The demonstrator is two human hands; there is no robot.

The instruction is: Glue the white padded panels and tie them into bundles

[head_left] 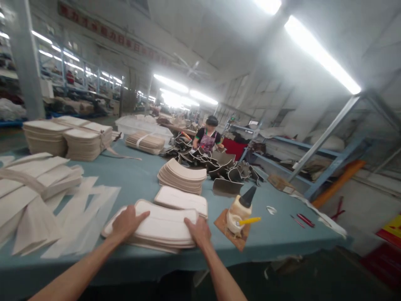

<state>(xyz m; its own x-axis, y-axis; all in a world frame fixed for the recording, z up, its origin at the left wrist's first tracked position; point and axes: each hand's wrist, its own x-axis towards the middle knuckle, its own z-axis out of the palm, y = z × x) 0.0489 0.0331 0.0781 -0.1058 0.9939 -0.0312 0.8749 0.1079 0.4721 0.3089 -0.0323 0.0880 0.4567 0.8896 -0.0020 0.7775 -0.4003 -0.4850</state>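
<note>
Thumbs on top, my left hand [125, 223] and my right hand [199, 231] grip the two ends of a stack of curved off-white panels [164, 223] near the table's front edge. The fingers under and behind the ends are mostly hidden. Just behind it lies a smaller pile of pale panels [183, 200], and farther back stands a taller stack of curved beige panels [181, 175]. To the right of my right hand, a glue bottle with a black nozzle [238, 209] and a yellow-handled tool [250, 220] rest on a brown board [242, 243].
White strips [97, 205] and pale panel piles [37, 179] spread over the left of the blue-green table [138, 169]. Tied bundles [83, 142] stand behind. Dark curved pieces [219, 161] heap up before a co-worker [208, 140]. Red pen-like tools [305, 220] lie right.
</note>
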